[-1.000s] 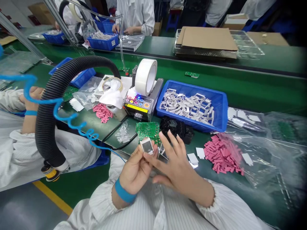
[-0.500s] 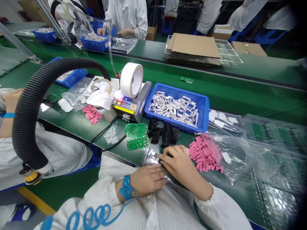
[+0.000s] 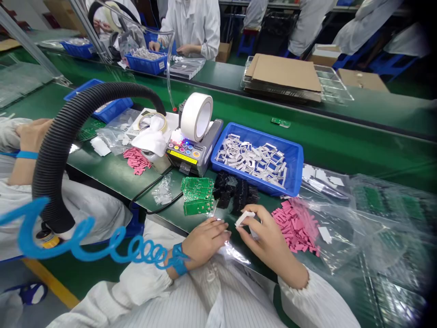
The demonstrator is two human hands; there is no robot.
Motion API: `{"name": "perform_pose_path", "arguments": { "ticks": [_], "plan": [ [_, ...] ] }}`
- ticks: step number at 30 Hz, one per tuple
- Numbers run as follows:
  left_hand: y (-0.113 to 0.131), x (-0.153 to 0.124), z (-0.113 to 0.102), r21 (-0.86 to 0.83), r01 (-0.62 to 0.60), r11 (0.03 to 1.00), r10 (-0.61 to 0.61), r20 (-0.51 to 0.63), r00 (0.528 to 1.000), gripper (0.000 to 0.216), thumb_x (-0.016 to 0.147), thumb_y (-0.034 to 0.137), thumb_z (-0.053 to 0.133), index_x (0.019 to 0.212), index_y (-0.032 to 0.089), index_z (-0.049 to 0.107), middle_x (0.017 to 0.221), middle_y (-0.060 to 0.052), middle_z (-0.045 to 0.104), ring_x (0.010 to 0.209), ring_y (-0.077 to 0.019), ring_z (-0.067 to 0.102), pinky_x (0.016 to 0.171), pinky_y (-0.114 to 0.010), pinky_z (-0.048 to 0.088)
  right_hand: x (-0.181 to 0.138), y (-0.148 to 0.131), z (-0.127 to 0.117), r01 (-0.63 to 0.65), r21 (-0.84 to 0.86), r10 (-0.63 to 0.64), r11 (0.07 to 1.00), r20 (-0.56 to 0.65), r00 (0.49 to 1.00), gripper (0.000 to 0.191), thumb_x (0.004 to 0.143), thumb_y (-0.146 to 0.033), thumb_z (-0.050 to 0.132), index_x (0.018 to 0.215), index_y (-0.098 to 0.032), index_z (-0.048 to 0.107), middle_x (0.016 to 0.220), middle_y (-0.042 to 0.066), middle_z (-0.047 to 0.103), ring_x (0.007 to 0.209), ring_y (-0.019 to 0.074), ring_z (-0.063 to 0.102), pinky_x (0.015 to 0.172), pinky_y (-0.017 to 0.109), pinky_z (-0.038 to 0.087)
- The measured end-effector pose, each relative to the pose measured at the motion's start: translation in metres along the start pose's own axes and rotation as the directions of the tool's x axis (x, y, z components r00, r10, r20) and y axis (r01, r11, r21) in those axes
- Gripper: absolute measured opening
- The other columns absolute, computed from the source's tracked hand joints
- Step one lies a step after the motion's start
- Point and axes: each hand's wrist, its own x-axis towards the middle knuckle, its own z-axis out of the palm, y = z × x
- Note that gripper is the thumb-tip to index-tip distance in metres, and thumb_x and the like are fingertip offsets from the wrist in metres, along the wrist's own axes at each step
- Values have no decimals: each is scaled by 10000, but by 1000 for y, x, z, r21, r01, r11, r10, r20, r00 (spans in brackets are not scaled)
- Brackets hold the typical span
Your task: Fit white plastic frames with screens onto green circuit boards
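Note:
In my right hand a small white plastic frame is pinched between thumb and fingers, tilted above the bench edge. My left hand lies flat, palm down, on a shiny clear plastic sheet at the bench's front edge; whatever is under the palm is hidden. A blue band with a coiled cord circles my left wrist. Just beyond the hands are stacked green circuit boards and rows of black parts. Pink strips lie in a heap right of my right hand.
A blue bin of white frames stands behind the black parts. Left of it, a tape dispenser carries a white tape roll. A black hose arches at left, beside a co-worker's hand. Clear bags lie right.
My right hand has risen from the plastic sheet and now holds up the white frame. My left hand has shifted slightly left, and the coiled cord has swung upward.

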Motion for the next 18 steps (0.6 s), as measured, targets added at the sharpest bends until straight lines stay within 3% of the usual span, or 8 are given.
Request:
{"name": "perform_pose_path", "arguments": {
  "ticks": [3, 6, 9, 12, 14, 16, 18],
  "plan": [
    [6, 2, -16, -11, 29, 1000, -30, -107, 994, 328, 849, 310, 546, 1113, 117, 571, 1081, -141, 675, 1090, -237, 580, 971, -446, 451, -1, -11, -5, -18, 104, 4, 994, 135, 991, 72, 862, -152, 497, 846, -168, 565, 1144, 131, 503, 1047, 226, 502, 838, 384, 465],
    [14, 1, -34, -6, 17, 1000, -18, -234, 972, 282, 844, 241, 553, 1118, 178, 566, 1019, -91, 674, 1069, -210, 563, 984, -449, 419, 2, -23, -7, 11, 222, -76, 975, 285, 956, 91, 840, -133, 508, 854, -176, 586, 1324, 126, 427, 1243, 249, 393, 985, 436, 403],
    [16, -1, -43, -36, -20, 999, 9, -264, 964, 277, 863, 225, 529, 1137, 196, 554, 943, -60, 676, 997, -186, 577, 1001, -449, 384, 8, -31, -6, 26, 366, -168, 930, 363, 917, 164, 854, -133, 495, 970, -186, 597, 1416, 106, 360, 1323, 220, 319, 1060, 422, 347],
    [13, -5, -47, -211, 11, 977, -65, -254, 965, 289, 861, 307, 542, 1103, 151, 562, 879, -70, 665, 885, -172, 593, 964, -407, 414, 14, -36, -6, 35, 440, -219, 897, 373, 902, 154, 885, -170, 470, 939, -196, 611, 1446, 79, 337, 1334, 205, 312, 1065, 403, 343],
    [11, -8, -49, -381, 69, 922, -157, -206, 966, 262, 857, 363, 533, 995, 153, 607, 828, -69, 642, 827, -166, 587, 852, -340, 475, 17, -40, -6, 61, 472, -260, 879, 369, 892, 168, 899, -198, 453, 920, -196, 619, 1431, 78, 364, 1315, 202, 343, 1044, 388, 366],
    [11, -11, -52, -551, 139, 823, -244, -122, 962, 234, 867, 361, 515, 873, 163, 639, 797, -64, 620, 789, -155, 580, 737, -277, 491, 19, -44, -6, 96, 479, -292, 873, 354, 888, 193, 908, -222, 437, 940, -193, 625, 1402, 88, 404, 1280, 200, 388, 1023, 379, 385],
    [13, -14, -54, -711, 247, 658, -357, -7, 934, 195, 862, 312, 533, 810, 164, 649, 822, -65, 623, 793, -146, 589, 720, -259, 481, 22, -45, -5, 126, 438, -284, 890, 316, 905, 213, 918, -241, 425, 942, -195, 631, 1365, 91, 450, 1228, 199, 439, 992, 378, 405]
  ]
}}
